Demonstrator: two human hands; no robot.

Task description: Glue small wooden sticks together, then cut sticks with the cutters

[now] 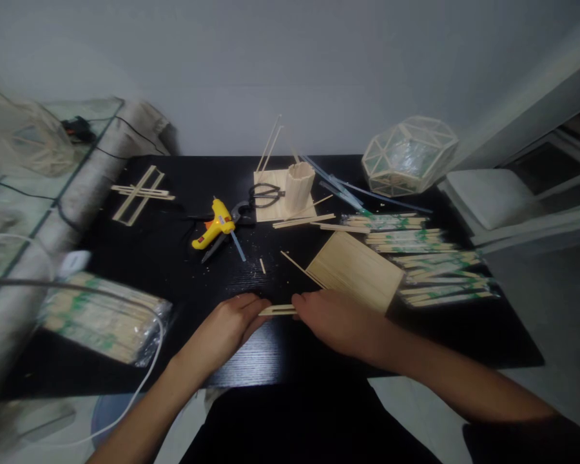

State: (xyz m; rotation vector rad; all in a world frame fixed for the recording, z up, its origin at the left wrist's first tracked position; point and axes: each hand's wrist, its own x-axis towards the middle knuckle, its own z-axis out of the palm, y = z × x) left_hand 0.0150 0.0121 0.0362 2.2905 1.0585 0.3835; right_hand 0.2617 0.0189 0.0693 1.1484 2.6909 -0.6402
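Clear plastic with green print around a flat pack of chopsticks (96, 316), at the left of the black tabletop (212, 277), with a white cable (160, 335) crossing in front. Farther back, crossed flat frames of thin sticks (142, 193). Next, a yellow glue gun (221, 222) on its side, with a bluish glue stick (238, 246) poking out. Nearer, a left hand (239, 316) with bent fingers, closed on the left end of a pair of wooden sticks (279, 310). Spans the space between both hands near the tabletop's front edge, with a slim gap down the middle. Behind, black-handled scissors (265, 193) over a square wooden base (278, 177), just beside an upright tube of sticks (299, 190). Then a right hand (326, 316), folded over the pair's other end; cannot see the fingertips. Just past it, a square wooden panel (355, 267), flat. At back right, a polyhedral wooden frame (410, 158); nearer, plastic-wrapped chopsticks (415, 241) in rows.
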